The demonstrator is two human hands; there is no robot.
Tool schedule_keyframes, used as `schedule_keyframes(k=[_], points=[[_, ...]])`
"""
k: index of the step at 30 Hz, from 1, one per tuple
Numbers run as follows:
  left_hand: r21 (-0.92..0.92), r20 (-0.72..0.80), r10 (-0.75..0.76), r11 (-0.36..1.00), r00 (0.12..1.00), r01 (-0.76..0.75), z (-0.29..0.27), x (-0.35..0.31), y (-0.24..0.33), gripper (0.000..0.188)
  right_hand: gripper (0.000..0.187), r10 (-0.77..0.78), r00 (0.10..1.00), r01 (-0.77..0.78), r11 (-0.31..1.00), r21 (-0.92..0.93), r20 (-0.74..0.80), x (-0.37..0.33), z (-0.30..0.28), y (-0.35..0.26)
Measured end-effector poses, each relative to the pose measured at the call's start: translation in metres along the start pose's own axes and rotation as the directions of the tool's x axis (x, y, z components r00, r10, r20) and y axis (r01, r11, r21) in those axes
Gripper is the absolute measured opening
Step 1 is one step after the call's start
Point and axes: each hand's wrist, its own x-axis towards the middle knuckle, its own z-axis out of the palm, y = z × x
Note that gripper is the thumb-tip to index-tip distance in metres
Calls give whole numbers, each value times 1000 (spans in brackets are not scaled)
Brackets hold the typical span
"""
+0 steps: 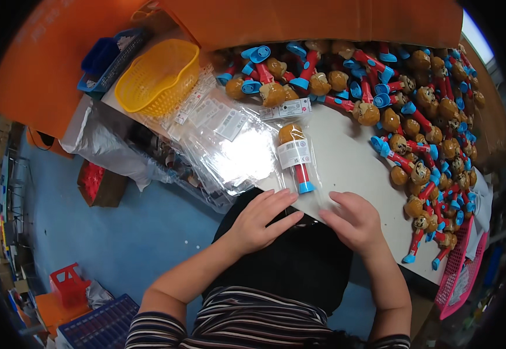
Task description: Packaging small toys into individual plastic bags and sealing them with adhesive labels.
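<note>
A toy figure (303,173) with a round brown head, red body and blue base lies in a clear plastic bag (314,168), a white label across it. The bag rests on the white table before me. At its lower left corner, my left hand (264,220) has its fingers stretched out over the table edge, by the bag's end. My right hand (357,222) is by the lower right corner, thumb and fingers apart. Whether the fingertips touch the film is hard to tell. Left of the toy lies a stack of flat clear bags (229,154) with white labels.
Many similar loose figures (366,113) are heaped along the table's far and right sides. A yellow basket (158,78) and blue baskets (98,58) stand at the far left. Orange board (322,23) walls the back. A pink basket (459,273) is at the right edge.
</note>
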Motion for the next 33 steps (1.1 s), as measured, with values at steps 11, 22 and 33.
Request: schedule_keyframes(k=[11, 22, 33], points=[[-190, -134, -107, 978, 985, 81, 15, -5, 3, 28, 26, -39, 992, 36, 999, 34, 116, 6, 3, 8], [-83, -239, -159, 986, 958, 143, 17, -3, 4, 34, 27, 7, 995, -14, 998, 66, 99, 3, 6, 8], [-58, -163, -113, 993, 980, 105, 14, -10, -7, 37, 34, -138, 979, 147, 988, -54, 150, 11, 1, 11]])
